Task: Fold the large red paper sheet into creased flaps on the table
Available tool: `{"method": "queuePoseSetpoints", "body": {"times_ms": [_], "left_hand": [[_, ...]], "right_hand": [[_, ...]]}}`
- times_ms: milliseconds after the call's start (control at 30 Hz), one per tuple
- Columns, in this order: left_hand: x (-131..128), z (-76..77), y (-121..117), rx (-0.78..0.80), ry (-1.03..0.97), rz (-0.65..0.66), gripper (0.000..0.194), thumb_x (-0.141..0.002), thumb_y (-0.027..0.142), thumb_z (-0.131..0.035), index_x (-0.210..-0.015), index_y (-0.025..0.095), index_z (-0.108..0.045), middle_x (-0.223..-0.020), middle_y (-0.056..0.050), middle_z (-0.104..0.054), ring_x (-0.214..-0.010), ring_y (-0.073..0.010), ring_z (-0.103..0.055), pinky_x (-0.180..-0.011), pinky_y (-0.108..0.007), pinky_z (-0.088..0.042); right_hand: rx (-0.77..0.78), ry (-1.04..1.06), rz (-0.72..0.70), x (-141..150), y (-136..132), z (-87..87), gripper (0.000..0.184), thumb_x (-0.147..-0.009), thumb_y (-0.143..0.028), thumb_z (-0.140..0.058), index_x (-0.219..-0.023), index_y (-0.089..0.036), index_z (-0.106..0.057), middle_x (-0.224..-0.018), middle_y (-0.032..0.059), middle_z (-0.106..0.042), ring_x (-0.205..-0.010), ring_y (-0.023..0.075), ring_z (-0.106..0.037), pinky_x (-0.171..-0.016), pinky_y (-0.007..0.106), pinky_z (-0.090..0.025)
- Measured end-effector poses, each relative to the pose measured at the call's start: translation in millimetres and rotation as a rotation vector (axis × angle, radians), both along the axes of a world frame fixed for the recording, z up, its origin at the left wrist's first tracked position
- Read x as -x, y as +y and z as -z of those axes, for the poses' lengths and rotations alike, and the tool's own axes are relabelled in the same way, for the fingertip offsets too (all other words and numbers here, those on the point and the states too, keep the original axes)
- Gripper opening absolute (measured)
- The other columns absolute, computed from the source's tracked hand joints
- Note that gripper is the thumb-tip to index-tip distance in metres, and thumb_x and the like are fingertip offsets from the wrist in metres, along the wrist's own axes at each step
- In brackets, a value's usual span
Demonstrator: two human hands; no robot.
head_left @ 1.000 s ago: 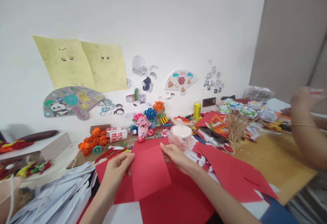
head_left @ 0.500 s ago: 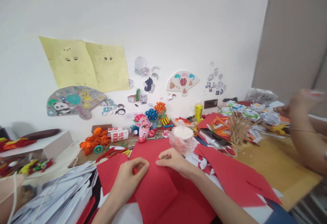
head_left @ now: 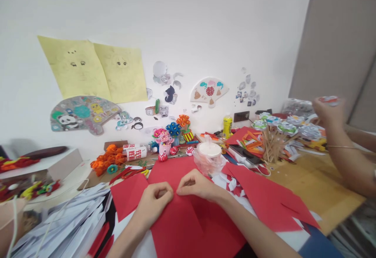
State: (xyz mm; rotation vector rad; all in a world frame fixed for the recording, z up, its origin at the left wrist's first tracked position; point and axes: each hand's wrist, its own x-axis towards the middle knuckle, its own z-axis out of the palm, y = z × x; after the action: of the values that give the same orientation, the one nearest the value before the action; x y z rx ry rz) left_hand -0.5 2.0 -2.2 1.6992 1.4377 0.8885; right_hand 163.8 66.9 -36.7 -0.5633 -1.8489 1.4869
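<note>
My left hand (head_left: 154, 202) and my right hand (head_left: 196, 187) meet over a sheet of red paper (head_left: 179, 226) lying on the table in front of me. Both hands are closed, fingertips pinched down on the paper's fold where the two hands come together. More red paper sheets (head_left: 264, 197) spread out to the right of my hands. A white lidded cup in a clear plastic bag (head_left: 208, 157) stands just behind my right hand.
Another person's hand (head_left: 326, 109) and forearm are raised at the right edge over the wooden table (head_left: 317, 183). Paper flowers (head_left: 173, 130), a yellow bottle (head_left: 226, 126), wooden sticks (head_left: 272, 144) and orange flowers (head_left: 107, 160) crowd the back. White paper stacks (head_left: 64, 226) lie at left.
My hands moved together from the sheet's two sides to its middle and closed into pinches on it. The paper now lies flatter. The other person's hand shifted left.
</note>
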Motion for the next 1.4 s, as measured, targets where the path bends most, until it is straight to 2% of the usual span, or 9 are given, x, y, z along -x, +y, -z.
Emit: {"method": "queuePoseSetpoints", "body": {"times_ms": [233, 367, 467, 567, 700, 900, 1033, 1233, 1400], "left_hand": [[9.0, -4.5, -0.3, 0.054, -0.083, 0.023, 0.018, -0.06, 0.031, -0.047, -0.049, 0.017, -0.045, -0.044, 0.007, -0.038, -0.045, -0.0076, -0.035, -0.046, -0.02, -0.024], [24.4, -10.4, 0.0, 0.073, -0.117, 0.02, 0.016, -0.061, 0.031, -0.048, -0.05, 0.019, -0.047, -0.041, 0.003, -0.052, -0.044, -0.0114, -0.046, -0.05, -0.023, -0.036], [34.6, -13.2, 3.3, -0.025, -0.133, -0.056, 0.02, -0.065, 0.035, -0.05, -0.053, 0.019, -0.05, -0.046, 0.001, -0.057, -0.046, -0.0122, -0.048, -0.05, -0.023, -0.038], [34.9, -13.4, 6.1, -0.127, -0.137, -0.137, 0.032, -0.07, 0.048, -0.05, -0.059, 0.018, -0.053, -0.054, -0.001, -0.059, -0.052, -0.0133, -0.05, -0.051, -0.024, -0.039], [28.1, -10.2, 5.1, -0.129, -0.059, -0.137, 0.044, -0.072, 0.058, -0.047, -0.052, 0.018, -0.048, -0.047, 0.002, -0.05, -0.051, -0.0125, -0.047, -0.053, -0.024, -0.037], [31.5, -4.8, 5.5, -0.087, -0.086, -0.174, 0.044, -0.069, 0.058, -0.052, -0.061, 0.015, -0.056, -0.054, 0.003, -0.048, -0.051, -0.0105, -0.042, -0.048, -0.022, -0.031], [26.1, -7.2, 2.4, -0.052, -0.091, -0.107, 0.041, -0.068, 0.054, -0.055, -0.059, 0.014, -0.058, -0.056, 0.002, -0.05, -0.053, -0.0105, -0.042, -0.049, -0.021, -0.03], [12.8, -7.0, -3.3, 0.023, -0.118, -0.004, 0.041, -0.068, 0.054, -0.055, -0.062, 0.014, -0.059, -0.051, 0.003, -0.048, -0.051, -0.0101, -0.04, -0.049, -0.021, -0.03], [7.3, -4.1, -3.2, -0.051, -0.085, -0.024, 0.04, -0.069, 0.052, -0.055, -0.064, 0.013, -0.062, -0.053, 0.002, -0.05, -0.053, -0.0107, -0.042, -0.048, -0.02, -0.03]], "right_hand": [[0.031, 0.045, 0.173, -8.8, 6.2, -9.0, 0.015, -0.059, -0.028, -0.069, -0.059, -0.013, -0.068, -0.057, 0.0003, -0.062, -0.055, 0.0113, -0.049, -0.053, 0.022, -0.037], [0.108, 0.21, 0.347, -16.4, 14.8, -14.6, 0.014, -0.056, -0.027, -0.067, -0.05, -0.015, -0.063, -0.052, -0.0018, -0.057, -0.054, 0.0105, -0.047, -0.054, 0.022, -0.034], [0.207, 0.352, 0.454, -16.4, 14.1, -15.5, 0.016, -0.056, -0.028, -0.067, -0.049, -0.016, -0.06, -0.05, -0.0033, -0.052, -0.051, 0.0098, -0.043, -0.051, 0.022, -0.03], [0.238, 0.325, 0.399, -11.7, 8.3, -13.9, 0.016, -0.055, -0.03, -0.07, -0.054, -0.015, -0.062, -0.054, -0.0022, -0.054, -0.054, 0.0105, -0.044, -0.052, 0.023, -0.03], [0.164, 0.216, 0.344, -7.6, 4.4, -11.1, 0.02, -0.058, -0.033, -0.071, -0.06, -0.014, -0.066, -0.063, 0.0007, -0.06, -0.061, 0.0121, -0.048, -0.056, 0.023, -0.033], [0.117, 0.092, 0.171, -10.2, 5.0, -9.6, 0.021, -0.061, -0.034, -0.068, -0.059, -0.013, -0.065, -0.058, -0.0004, -0.057, -0.058, 0.0106, -0.045, -0.056, 0.023, -0.032], [0.078, -0.033, 0.027, -9.2, 0.5, -10.0, 0.024, -0.065, -0.037, -0.065, -0.061, -0.013, -0.064, -0.058, -0.0013, -0.056, -0.057, 0.0105, -0.044, -0.057, 0.023, -0.033], [0.013, -0.076, 0.01, -4.1, -0.6, -7.5, 0.022, -0.07, -0.035, -0.061, -0.067, -0.014, -0.064, -0.064, -0.001, -0.057, -0.063, 0.0121, -0.047, -0.061, 0.023, -0.035], [-0.027, -0.099, -0.039, -2.3, 0.3, -4.3, 0.017, -0.07, -0.03, -0.057, -0.062, -0.015, -0.059, -0.06, -0.0025, -0.052, -0.06, 0.011, -0.043, -0.058, 0.022, -0.033]]}}
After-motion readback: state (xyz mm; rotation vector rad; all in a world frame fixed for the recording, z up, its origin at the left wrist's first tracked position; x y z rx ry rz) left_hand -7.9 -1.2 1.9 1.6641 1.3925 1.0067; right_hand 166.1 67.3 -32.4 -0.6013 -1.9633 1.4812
